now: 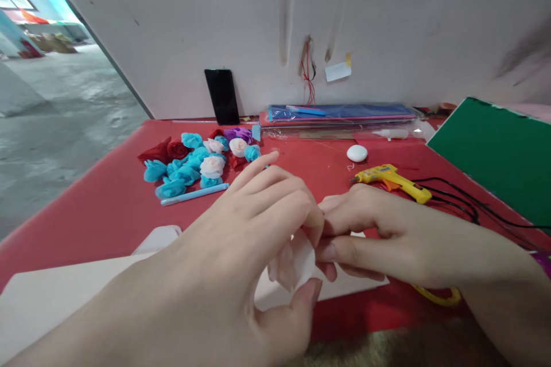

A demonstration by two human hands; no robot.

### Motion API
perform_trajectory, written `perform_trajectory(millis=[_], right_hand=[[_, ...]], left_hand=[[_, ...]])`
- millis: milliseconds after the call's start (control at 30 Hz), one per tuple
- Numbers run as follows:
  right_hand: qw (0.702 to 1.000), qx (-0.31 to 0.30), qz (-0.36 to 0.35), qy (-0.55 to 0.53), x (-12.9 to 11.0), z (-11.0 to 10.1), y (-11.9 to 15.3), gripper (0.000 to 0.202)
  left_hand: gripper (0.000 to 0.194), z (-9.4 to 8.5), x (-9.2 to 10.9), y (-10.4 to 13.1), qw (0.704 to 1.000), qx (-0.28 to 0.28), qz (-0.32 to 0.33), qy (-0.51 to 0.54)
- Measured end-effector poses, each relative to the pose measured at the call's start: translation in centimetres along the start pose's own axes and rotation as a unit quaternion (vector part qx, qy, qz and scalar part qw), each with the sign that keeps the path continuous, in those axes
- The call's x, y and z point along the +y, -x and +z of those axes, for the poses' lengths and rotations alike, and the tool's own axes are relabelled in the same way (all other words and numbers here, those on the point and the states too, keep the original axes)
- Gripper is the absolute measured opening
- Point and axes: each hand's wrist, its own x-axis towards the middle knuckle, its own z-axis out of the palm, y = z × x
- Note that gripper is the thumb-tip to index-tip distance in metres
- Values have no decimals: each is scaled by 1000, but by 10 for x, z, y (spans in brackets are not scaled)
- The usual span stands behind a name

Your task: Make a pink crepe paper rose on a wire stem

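The pale piece (301,261) is whitish with a faint pink tint, thin and slightly see-through — curled and creased into a loose cup. It is framed by the thumb and forefinger of the left hand (267,218), its right edge at the right hand's (370,232) fingertips — its far side hidden.

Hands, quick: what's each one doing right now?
Left hand: curled around the white piece, holding it.
Right hand: partly closed at its edge; grip can't be told.
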Motion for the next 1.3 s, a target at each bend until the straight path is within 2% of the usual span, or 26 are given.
perform_trajectory(millis=[400,600,900,1300], right_hand=[[1000,-5,22,21,1,0,1,24],[999,18,22,20,-1,2,1,22],[1000,24,2,0,1,5,1,22],[998,51,-2,28,0,6,1,22]], left_hand=[[28,0,0,2,1000,2,-25,14],[18,2,2,-3,1000,9,13,-23],[29,3,3,-3,997,33,48,-45],[29,1,2,-1,998,44,48,-27]])
